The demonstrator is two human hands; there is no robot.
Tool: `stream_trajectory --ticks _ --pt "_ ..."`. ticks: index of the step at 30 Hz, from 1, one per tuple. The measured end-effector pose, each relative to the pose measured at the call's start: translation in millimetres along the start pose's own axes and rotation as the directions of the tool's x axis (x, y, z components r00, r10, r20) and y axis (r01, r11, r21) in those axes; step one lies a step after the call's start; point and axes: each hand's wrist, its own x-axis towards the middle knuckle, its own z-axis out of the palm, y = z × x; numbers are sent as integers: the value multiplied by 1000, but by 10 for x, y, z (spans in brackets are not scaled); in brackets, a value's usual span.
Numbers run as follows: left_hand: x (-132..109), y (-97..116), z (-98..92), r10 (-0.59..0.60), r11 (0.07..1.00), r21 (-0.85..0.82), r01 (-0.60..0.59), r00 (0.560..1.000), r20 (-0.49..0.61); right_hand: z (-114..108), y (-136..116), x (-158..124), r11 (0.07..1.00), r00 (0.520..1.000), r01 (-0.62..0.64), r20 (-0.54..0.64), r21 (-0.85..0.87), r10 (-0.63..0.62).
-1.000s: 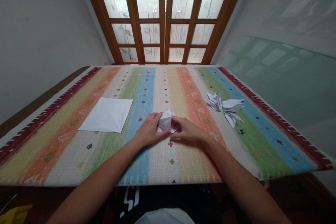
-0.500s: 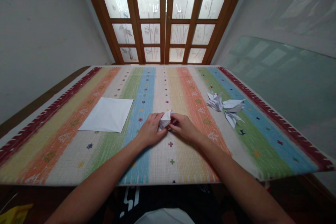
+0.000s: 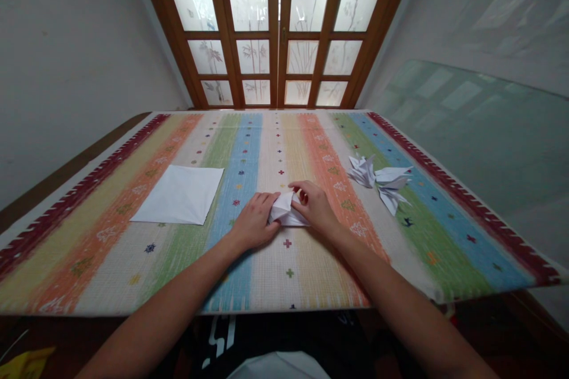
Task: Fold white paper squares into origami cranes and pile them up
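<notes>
Surface (image 3: 249, 272): carries everything in front of you, its coloured stripes running beneath the sheet (image 3: 180, 195) and past it on every side.
Sheet: lies flat and white, its folding apparently not yet begun; whether it is one layer or several, you cannot tell.
Folded shapes (image 3: 391, 174): well to the right of the sheet, creased and pointed, finished by the look of them; their overlap hides the count.
Left hand (image 3: 255, 219): right of the sheet; your grip is closed over the left end of the part-folded paper (image 3: 281, 207), fingers above, thumb at its near side.
Right hand (image 3: 316, 206): farther right of the sheet; your grip is curled and partly open, thumb against the paper; whether it pinches a layer, you cannot tell.
Part-folded paper: right of the sheet, between your hands, bulky and creased; judged partway through, with more folding left.
</notes>
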Motion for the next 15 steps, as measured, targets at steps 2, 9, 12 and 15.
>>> stream_trajectory --ticks 2,9,12,15 --pt "-3 10 0 12 1000 0 -12 1000 7 19 -11 -3 1000 1000 -11 26 -9 11" --pt "-14 11 18 29 999 -36 -29 1000 -11 45 -88 -18 994 994 -62 83 -87 69" --pt "-12 -9 30 26 996 -85 -29 999 -28 40 -120 -33 987 994 -45 96 -155 60" --pt "-8 -26 33 30 993 -117 -34 999 -40 40 -148 -53 968 993 -10 108 -251 38"
